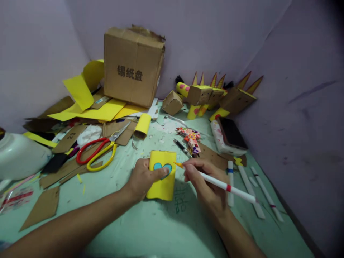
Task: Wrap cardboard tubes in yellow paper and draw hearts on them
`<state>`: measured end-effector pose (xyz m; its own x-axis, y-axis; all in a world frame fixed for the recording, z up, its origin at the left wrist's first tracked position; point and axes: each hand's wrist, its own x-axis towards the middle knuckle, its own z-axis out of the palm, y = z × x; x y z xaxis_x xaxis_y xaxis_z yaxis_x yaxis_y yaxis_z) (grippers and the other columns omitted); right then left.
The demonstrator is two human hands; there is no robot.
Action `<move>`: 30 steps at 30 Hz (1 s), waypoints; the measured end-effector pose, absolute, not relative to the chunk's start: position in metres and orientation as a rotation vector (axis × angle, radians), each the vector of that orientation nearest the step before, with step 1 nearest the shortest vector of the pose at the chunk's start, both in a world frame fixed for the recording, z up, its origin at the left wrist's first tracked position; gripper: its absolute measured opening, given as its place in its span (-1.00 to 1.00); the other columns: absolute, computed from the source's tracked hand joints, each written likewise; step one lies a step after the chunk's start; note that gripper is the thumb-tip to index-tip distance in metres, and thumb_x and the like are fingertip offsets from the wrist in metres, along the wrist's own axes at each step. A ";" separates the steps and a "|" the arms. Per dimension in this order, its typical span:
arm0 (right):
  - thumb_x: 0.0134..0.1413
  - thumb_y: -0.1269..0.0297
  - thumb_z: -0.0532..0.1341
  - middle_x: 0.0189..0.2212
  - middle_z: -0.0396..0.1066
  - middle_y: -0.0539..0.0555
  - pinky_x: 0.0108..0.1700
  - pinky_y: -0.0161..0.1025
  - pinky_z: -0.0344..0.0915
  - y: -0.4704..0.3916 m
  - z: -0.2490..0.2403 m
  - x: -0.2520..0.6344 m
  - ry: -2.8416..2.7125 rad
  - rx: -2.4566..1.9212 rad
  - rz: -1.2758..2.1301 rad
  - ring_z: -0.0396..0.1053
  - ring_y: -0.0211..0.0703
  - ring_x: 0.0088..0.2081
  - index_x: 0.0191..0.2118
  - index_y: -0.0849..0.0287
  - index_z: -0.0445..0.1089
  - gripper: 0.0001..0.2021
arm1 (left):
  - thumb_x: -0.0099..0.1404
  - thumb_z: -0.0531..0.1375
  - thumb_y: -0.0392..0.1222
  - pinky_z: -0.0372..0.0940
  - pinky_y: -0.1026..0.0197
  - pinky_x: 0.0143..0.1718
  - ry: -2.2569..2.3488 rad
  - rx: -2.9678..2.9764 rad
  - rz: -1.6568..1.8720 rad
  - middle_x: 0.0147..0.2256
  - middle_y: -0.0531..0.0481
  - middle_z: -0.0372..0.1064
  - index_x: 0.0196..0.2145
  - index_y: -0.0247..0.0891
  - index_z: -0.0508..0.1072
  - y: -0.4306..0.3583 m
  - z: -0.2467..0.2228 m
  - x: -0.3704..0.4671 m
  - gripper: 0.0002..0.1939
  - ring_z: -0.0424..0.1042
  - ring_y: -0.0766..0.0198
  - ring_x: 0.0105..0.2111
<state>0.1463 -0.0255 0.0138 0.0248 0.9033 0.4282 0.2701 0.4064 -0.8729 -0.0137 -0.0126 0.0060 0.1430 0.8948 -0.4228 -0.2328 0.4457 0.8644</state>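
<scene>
Pale purple walls [204, 39] stand behind a green-covered worktop [126, 225]. You've got a yellow paper piece [161, 188] at the near middle, w/ a blue heart [158, 166] on its upper part. Your left hand [142, 179] has its grip clamped on the left side of that piece, thumb over the heart. Your right hand [209, 182] has its grip clamped on a white marker [217, 182] w/ a red band; its orange tip points left, at the piece's right edge, but you can't tell if they touch.

Left of your left hand, scissors [107, 145] w/ red & yellow handles lie on cardboard scraps [75, 168]. Farther off you have a yellow tube [143, 123], yellow sheets [104, 110] & a big cardboard box [131, 68] w/ printed characters. A blk-and-silver pen [181, 146] lies beyond your right hand, nr a patterned paper figure [191, 138].

At the far right are yellow-and-cardboard figures [200, 95] w/ pointed horns; nearer sits a dark phone [232, 132] on a white pack [218, 138]. White pens [267, 195] lie to the right of your right hand.
</scene>
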 end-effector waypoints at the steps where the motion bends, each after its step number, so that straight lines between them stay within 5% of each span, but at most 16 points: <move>1: 0.00 0.31 0.24 -0.63 0.39 -0.04 -0.52 -0.35 0.26 -0.026 0.015 0.145 -1.553 -1.118 0.641 0.33 -0.29 -0.58 -0.45 0.17 0.47 -0.90 | -0.24 0.41 -0.12 0.33 0.26 -0.58 1.138 0.728 0.937 -0.57 -0.06 0.48 -0.47 -0.40 0.51 -0.013 0.005 -0.013 -0.64 0.42 0.24 -0.60; 9: -0.03 0.32 0.27 -0.59 0.42 -0.03 -0.61 -0.35 0.23 -0.021 0.006 0.139 -1.435 -1.121 0.652 0.31 -0.30 -0.61 -0.43 0.18 0.45 -0.95 | -0.19 0.39 -0.15 0.30 0.27 -0.60 1.143 0.781 0.946 -0.58 0.00 0.44 -0.44 -0.37 0.52 -0.011 -0.002 -0.014 -0.68 0.39 0.28 -0.62; 30: 0.05 0.40 0.21 -0.48 0.45 0.01 -0.50 -0.28 0.29 -0.015 -0.007 0.136 -1.600 -1.004 0.577 0.38 -0.23 -0.49 -0.36 0.15 0.42 -0.95 | -0.15 0.39 -0.13 0.30 0.28 -0.55 1.106 0.802 0.946 -0.55 0.02 0.44 -0.43 -0.34 0.52 -0.011 -0.006 -0.015 -0.70 0.39 0.29 -0.58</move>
<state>0.1361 -0.0153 -0.0067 -0.0331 0.8422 0.5381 0.3048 0.5212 -0.7971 -0.0155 -0.0113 -0.0060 0.1632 0.9175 -0.3628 -0.2165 0.3921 0.8941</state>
